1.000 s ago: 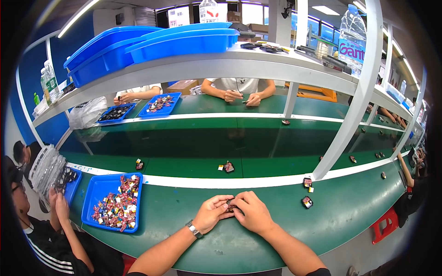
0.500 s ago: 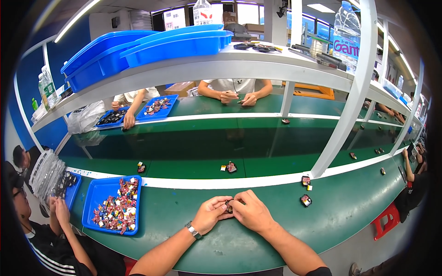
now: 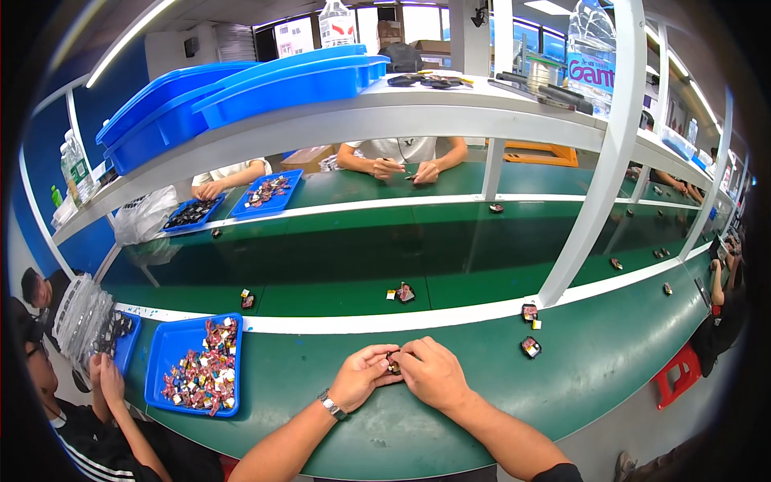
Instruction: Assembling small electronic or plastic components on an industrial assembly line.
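Above the green bench in front of me, my left hand is closed around a small black part with reddish bits, holding it by its near side. My right hand pinches the same part from the right, its fingers curled over the top and hiding most of it. What exactly the fingertips grip cannot be made out. To the left of my hands stands a blue tray with a heap of small red-wired pieces with white and yellow tags.
Similar black parts lie to my right, and others beyond the white rail. A white shelf with blue trays spans overhead; its upright stands right. Co-workers sit across and at left.
My two hands stay together on the part, with slight finger movement. Across the bench, a co-worker's hand has drawn back to a tray, leaving a small black part on the surface. The view has shifted slightly.
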`<state>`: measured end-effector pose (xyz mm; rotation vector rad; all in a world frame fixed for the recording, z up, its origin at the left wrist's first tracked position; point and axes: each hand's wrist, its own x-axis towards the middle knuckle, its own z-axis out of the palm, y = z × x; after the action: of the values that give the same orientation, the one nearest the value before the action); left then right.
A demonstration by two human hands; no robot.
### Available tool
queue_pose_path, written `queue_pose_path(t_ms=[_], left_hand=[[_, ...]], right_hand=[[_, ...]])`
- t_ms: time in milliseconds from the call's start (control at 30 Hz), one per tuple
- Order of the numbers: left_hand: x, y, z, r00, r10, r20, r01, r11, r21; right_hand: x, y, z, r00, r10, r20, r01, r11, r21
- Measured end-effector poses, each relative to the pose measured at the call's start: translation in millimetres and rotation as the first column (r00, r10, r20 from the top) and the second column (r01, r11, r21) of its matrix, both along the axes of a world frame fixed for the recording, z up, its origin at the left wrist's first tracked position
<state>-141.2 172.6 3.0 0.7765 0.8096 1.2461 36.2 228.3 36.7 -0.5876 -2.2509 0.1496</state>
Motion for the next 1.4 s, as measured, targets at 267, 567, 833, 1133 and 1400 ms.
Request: queue_pose_path(t_ms=[267, 567, 833, 1133, 1400], left_hand=[[-2.6, -0.3, -3.4, 1.000, 0.013, 0.016, -0.013, 1.000, 0.025], [8.6, 0.0, 0.7, 0.983, 0.118, -0.139, -0.113, 0.993, 0.043], [10.3, -0.8, -10.1, 0.956, 0.155, -0.250, -0.143, 0.988, 0.064], [3.8, 6.5, -5.9, 0.963, 0.238, -0.131, -0.229, 0.970, 0.079], [-0.5, 7.5, -11.3, 0.952, 0.112, -0.285, -0.086, 0.991, 0.102]], right_hand=[[-2.2, -5.0, -1.8, 0.999, -0.024, -0.044, 0.021, 0.997, -0.079], [-2.0, -3.4, -4.3, 0.969, -0.008, -0.247, -0.121, 0.855, -0.504], [-2.4, 3.4, -9.0, 0.976, -0.077, -0.201, -0.098, 0.674, -0.733], [28.2, 106.8, -42.7, 0.813, -0.453, -0.366, -0.005, 0.624, -0.782], [47.0, 173.1, -46.9, 0.627, -0.749, -0.216, 0.552, 0.622, -0.555]])
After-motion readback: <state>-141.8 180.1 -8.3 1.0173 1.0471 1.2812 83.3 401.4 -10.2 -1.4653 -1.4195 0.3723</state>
